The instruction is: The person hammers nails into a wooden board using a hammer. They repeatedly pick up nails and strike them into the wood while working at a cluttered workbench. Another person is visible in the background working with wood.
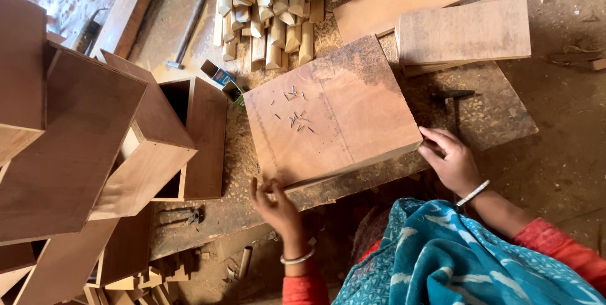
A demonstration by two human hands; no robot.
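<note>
A square plywood box (331,112) lies flat on a worn work board (499,122), with several small nails (295,117) scattered on its top. My left hand (276,207) grips the box's near left corner. My right hand (449,161) presses against its near right corner. Both wrists wear silver bangles. A hammer (452,97) lies on the board just beyond my right hand.
Open plywood boxes (170,147) are stacked at the left. A bundle of wooden strips (271,15) and flat plywood sheets (464,30) lie beyond. A small nail carton (224,81), a second hammer (186,30) and pliers (180,217) rest on the sawdust-covered floor.
</note>
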